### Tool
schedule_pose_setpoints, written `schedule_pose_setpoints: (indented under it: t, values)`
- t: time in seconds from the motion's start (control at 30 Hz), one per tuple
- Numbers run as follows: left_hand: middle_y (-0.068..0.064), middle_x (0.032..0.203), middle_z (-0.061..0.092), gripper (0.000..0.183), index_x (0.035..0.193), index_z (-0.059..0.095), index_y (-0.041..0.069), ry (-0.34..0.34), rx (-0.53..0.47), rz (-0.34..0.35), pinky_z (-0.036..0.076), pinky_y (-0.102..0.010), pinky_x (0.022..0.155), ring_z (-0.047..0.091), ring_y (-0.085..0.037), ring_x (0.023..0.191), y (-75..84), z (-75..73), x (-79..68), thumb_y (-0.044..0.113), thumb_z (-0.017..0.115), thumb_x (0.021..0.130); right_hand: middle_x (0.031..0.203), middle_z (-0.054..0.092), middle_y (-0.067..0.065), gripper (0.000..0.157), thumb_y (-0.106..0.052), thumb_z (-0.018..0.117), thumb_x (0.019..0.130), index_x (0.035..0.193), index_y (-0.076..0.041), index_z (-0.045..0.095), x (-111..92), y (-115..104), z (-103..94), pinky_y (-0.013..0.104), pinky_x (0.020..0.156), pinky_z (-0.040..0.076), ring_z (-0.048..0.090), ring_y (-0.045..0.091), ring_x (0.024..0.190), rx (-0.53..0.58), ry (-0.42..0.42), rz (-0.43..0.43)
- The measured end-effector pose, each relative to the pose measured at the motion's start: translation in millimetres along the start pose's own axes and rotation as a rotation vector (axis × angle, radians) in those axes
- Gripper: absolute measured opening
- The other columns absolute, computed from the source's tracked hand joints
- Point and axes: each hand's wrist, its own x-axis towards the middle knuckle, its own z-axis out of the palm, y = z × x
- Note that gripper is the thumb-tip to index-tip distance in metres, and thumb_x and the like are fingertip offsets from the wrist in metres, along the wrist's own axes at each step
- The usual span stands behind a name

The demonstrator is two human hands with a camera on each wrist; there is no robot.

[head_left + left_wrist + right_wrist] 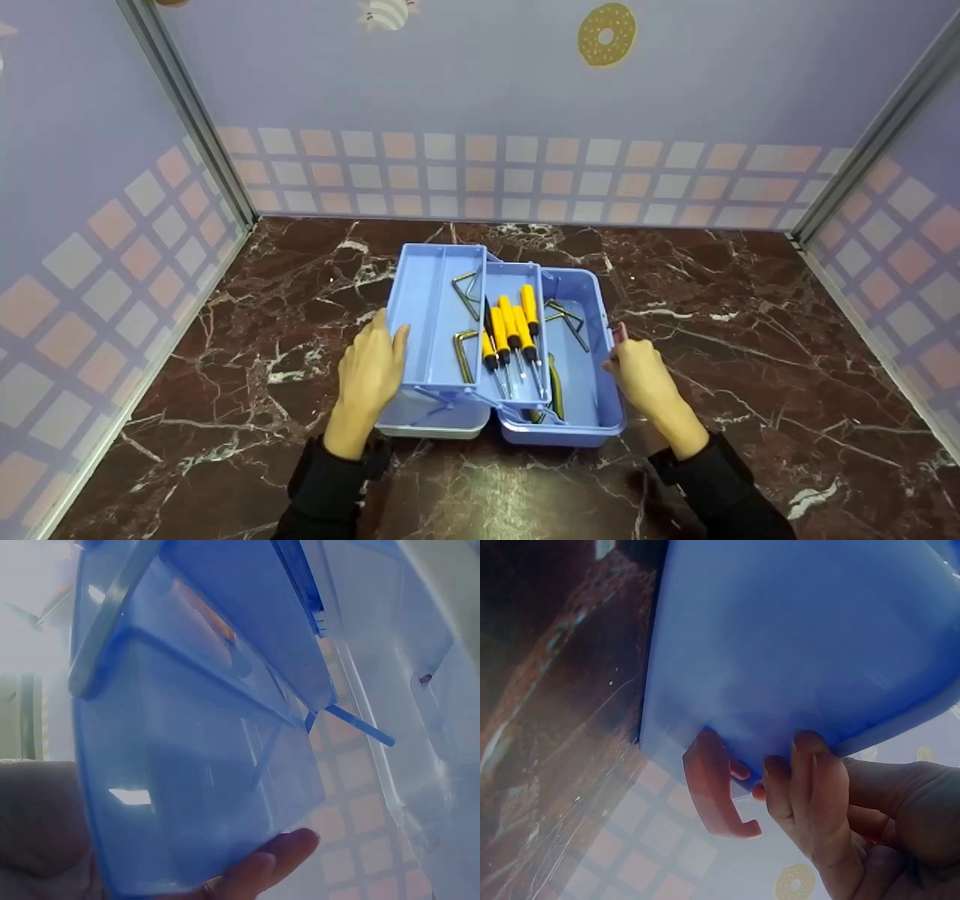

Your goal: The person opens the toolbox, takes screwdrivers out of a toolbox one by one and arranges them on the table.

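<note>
A blue toolbox [616, 409] stands unfolded, its cantilever trays fanned out leftward. My left hand [369, 367] grips the outer side of the upper tray [412, 322]; in the left wrist view its fingertips [296, 847] curl under the tray's edge. At the opposite side, my right hand [645, 379] pinches the base's rim beside a red latch [709, 787], which hangs out from the wall. Yellow-and-black screwdrivers [501, 330] lie across the middle tray [517, 274]. Bent hex keys [463, 358] rest in the upper tray, and more hex keys [574, 326] in the base.
Green-handled pliers [556, 386] are partly hidden under the middle tray. The toolbox lid [435, 421] lies at the left below the upper tray. Dark marbled tabletop [750, 360] surrounds the box, with patterned panels [525, 90] at the back and both sides.
</note>
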Motion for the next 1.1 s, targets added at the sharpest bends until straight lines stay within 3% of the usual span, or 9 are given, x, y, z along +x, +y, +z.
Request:
schedule_pose_setpoints:
  t: [0.43,0.77,0.93,1.1]
  values:
    - [-0.026,0.090,0.060,0.035,0.122,0.045,-0.008,0.002,0.048,-0.024,0.046,-0.051,0.057,0.057,-0.046,0.072,-2.8,6.9,1.3,0.003,0.044,0.088,0.065,0.062,0.019,0.007,-0.001,0.069,0.072,0.067,0.002,0.065,0.2,-1.6,-2.0,0.042,0.050,0.048,0.060,0.036,0.061,-0.009,-0.009,0.021]
    - [-0.026,0.086,0.060,0.039,0.120,0.045,-0.006,-0.028,0.072,-0.057,0.046,-0.051,0.055,0.058,-0.045,0.069,-2.6,7.3,1.7,-0.004,0.047,0.081,0.063,0.061,0.019,0.014,-0.008,0.070,0.071,0.062,0.000,0.064,9.4,-6.0,-13.0,0.045,0.051,0.047,0.059,0.037,0.059,-0.103,-0.115,0.006]
    - [-0.025,0.086,0.060,0.042,0.123,0.044,-0.007,-0.040,0.074,-0.059,0.047,-0.049,0.053,0.058,-0.043,0.067,-2.3,7.7,1.5,-0.004,0.046,0.081,0.072,0.063,0.020,0.020,-0.021,0.071,0.073,0.070,-0.002,0.067,23.2,-21.1,-28.2,0.048,0.055,0.047,0.059,0.039,0.064,-0.160,-0.139,0.018]
    - [-0.025,0.084,0.060,0.041,0.122,0.044,-0.007,-0.031,0.095,-0.041,0.047,-0.049,0.053,0.058,-0.043,0.067,-2.6,7.9,0.6,-0.003,0.046,0.082,0.074,0.064,0.017,0.020,-0.023,0.069,0.075,0.073,-0.003,0.066,45.8,-48.0,-38.3,0.046,0.056,0.048,0.060,0.035,0.063,-0.134,-0.080,-0.077]
